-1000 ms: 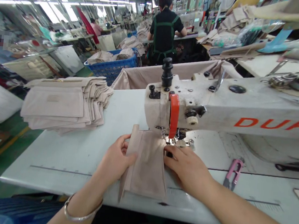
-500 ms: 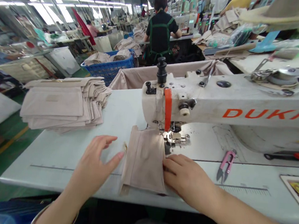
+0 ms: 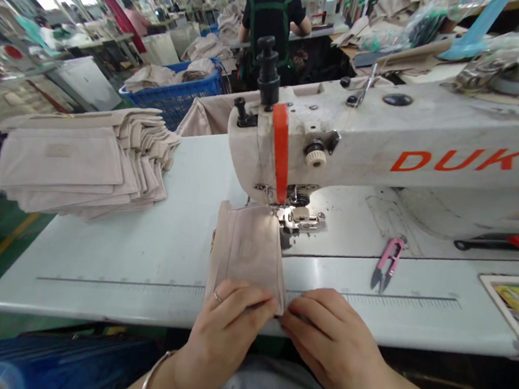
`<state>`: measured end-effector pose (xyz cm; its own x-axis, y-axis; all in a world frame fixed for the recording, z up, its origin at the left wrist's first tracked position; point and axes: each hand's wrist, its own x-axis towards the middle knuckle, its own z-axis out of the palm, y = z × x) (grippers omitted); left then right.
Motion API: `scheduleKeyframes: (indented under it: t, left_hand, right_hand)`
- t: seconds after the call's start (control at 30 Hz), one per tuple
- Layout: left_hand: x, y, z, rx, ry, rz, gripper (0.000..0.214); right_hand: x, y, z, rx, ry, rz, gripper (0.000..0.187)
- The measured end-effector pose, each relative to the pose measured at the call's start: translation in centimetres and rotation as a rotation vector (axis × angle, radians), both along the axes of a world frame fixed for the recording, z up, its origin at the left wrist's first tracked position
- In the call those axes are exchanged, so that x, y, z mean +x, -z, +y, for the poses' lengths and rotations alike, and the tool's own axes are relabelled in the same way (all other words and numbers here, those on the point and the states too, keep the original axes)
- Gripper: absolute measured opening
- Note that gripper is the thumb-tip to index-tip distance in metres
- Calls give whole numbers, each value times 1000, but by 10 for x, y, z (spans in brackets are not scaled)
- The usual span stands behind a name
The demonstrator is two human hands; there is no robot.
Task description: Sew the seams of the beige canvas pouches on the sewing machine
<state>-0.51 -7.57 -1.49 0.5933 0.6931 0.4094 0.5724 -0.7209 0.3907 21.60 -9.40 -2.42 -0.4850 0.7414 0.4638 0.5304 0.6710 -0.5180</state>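
A beige fabric panel with stitched edges lies on the sewing table, its far right edge by the presser foot of the sewing machine. My left hand, with a ring and a bracelet, is over the panel's near edge, thumb and fingers pinched at the near right corner. Close by on the right, my right hand has its fingers pressed together at that same corner. The fingertips partly hide what they grip. A small brass-coloured piece shows at the panel's left edge.
Several similar beige panels are stacked at the table's left. Pink thread snips lie right of the needle area. Beyond the table stand a blue basket of fabric and a person seated at another machine.
My left hand has moved right from beside the panel onto its near edge and closed there. My right hand has slid down to the near right corner. The camera view has tilted down.
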Motion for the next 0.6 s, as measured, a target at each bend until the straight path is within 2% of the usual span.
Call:
scheduleKeyframes:
  t: [0.2, 0.43, 0.6]
  left_hand:
    - [7, 0, 2, -122, 70, 81, 24]
    - [8, -3, 5, -156, 91, 22, 25]
    - [10, -2, 2, -151, 67, -62, 21]
  right_hand:
    - [4, -3, 0, -13, -42, -7, 20]
    - [10, -2, -3, -90, -32, 25, 30]
    - [10, -3, 1, -79, -70, 2, 26]
